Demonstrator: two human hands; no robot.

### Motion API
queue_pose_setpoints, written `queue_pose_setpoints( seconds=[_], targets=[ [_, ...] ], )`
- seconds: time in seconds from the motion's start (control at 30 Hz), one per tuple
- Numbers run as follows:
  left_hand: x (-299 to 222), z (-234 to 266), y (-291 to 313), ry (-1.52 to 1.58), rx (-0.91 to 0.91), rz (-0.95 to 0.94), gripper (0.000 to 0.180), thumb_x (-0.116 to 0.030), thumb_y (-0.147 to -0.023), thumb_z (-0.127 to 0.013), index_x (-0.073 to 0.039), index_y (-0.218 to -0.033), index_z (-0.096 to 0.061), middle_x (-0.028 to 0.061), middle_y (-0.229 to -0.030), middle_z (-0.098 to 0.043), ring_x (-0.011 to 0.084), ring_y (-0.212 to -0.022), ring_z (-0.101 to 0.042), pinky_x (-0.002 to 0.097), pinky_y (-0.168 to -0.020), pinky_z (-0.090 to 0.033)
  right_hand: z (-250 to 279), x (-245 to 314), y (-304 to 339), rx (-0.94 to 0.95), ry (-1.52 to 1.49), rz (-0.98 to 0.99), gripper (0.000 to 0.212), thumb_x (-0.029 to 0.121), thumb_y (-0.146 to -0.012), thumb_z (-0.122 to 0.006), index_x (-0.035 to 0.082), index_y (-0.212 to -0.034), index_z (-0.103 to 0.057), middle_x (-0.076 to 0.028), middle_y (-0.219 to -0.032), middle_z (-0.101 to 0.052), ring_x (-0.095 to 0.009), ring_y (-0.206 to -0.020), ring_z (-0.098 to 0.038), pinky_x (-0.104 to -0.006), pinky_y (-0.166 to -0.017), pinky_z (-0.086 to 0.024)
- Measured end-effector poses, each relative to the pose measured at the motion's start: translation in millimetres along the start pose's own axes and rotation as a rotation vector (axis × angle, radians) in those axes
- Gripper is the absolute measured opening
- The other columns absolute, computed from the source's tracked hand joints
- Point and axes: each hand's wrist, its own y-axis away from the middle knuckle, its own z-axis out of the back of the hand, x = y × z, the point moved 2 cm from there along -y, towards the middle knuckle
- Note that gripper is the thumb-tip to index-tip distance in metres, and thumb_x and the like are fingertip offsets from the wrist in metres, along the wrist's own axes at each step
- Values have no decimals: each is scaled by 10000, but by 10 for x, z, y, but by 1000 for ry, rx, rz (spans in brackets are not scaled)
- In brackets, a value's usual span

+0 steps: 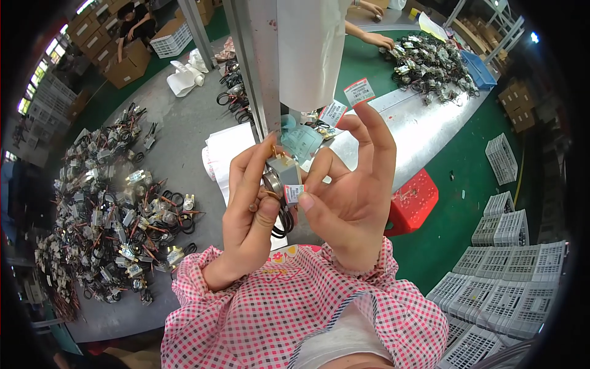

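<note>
My left hand [246, 218] is closed around a small metal component [286, 173] with a pale boxy body, copper-coloured ends and a looped black cable [284, 225]. Between thumb and forefinger, my right hand [356, 206] pinches a small red-edged sticker [294, 194], held against or just in front of the component; I cannot tell whether it touches. A second sticker [332, 114] and a third sticker [359, 92] cling to raised fingertips of that same hand. Part of the component is hidden behind my fingers.
A large heap of similar cabled parts [123, 215] covers the table's left side. A metal post [246, 67] and white roll [310, 55] stand ahead. Beyond, another person's hand [380, 41] reaches to a second pile [427, 64]. Right: a red stool [415, 200], grey crates [498, 283].
</note>
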Motion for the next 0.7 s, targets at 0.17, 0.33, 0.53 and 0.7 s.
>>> queue_pose_setpoints(
  seconds=[0.17, 0.33, 0.53, 0.7],
  targets=[
    [-26, -7, -51, 8, 4, -80, 525, -268, -917, -422, 26, -1338, -311, 119, -1280, -351, 123, -954, -410, 246, -797, -343, 1, -1, -1, 1, 4, -2, 868, -184, -653, -509, 31, -1365, -62, -112, -1280, -200, -111, -787, -503, -290, -830, -469],
    [49, 22, -8, 42, 47, -71, 508, -182, -910, -431, 20, -1353, -289, 107, -1253, -335, 57, -748, -417, 182, -635, -367, -8, -5, -5, -20, 5, -12, 865, -180, -658, -512, 31, -1365, -60, -114, -1277, -203, -112, -784, -502, -286, -822, -475],
    [24, 22, -5, 50, 49, -66, 510, -199, -914, -431, 16, -1354, -289, 106, -1251, -336, 45, -705, -414, 176, -610, -366, -4, 5, -5, -7, 9, 1, 865, -184, -661, -505, 33, -1367, -55, -121, -1277, -204, -111, -787, -503, -281, -813, -479],
    [-7, 2, 16, 51, 4, 10, 556, -342, -926, -418, 25, -1332, -321, 114, -1309, -353, 167, -1153, -398, 284, -942, -330, -11, 2, -10, 0, 12, 6, 871, -187, -661, -502, 34, -1370, -46, -124, -1279, -197, -111, -791, -502, -277, -802, -482]
  ],
)
